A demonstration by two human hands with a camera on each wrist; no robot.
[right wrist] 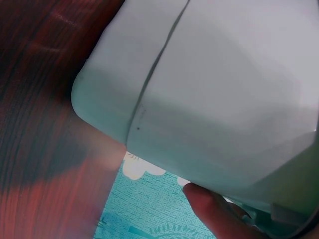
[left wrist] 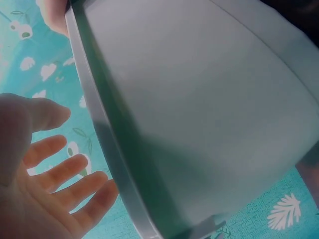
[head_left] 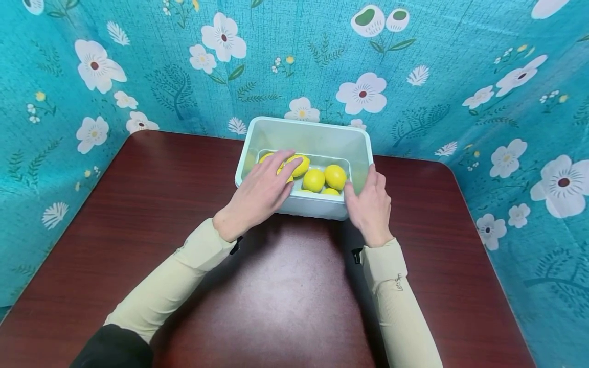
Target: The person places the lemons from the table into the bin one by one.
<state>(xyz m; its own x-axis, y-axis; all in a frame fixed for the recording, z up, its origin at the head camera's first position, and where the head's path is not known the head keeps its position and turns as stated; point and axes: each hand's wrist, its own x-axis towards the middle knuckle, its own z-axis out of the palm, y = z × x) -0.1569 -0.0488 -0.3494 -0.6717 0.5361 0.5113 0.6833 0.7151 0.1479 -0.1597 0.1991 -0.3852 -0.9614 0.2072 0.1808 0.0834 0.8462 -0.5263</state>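
A pale green plastic bin [head_left: 306, 125] stands on the table with several yellow lemons [head_left: 314, 180] lying on its floor. Over the bin's left part reaches my left hand [head_left: 259, 194], covering some of the lemons from the head view. In the left wrist view, the fingers of that left hand [left wrist: 50, 184] are spread and relaxed, beyond the bin's rim, holding nothing. My right hand [head_left: 369, 207] grips the bin's front right corner, thumb at the front rim and fingers along the right side. The right wrist view shows the bin's outer wall [right wrist: 209, 89] and one finger [right wrist: 209, 209] against its edge.
The bin sits at the far edge of a dark red-brown wooden table [head_left: 285, 286]. Behind and beside the table hangs a turquoise flowered cloth [head_left: 285, 41]. Both forearms lie over the near part of the table.
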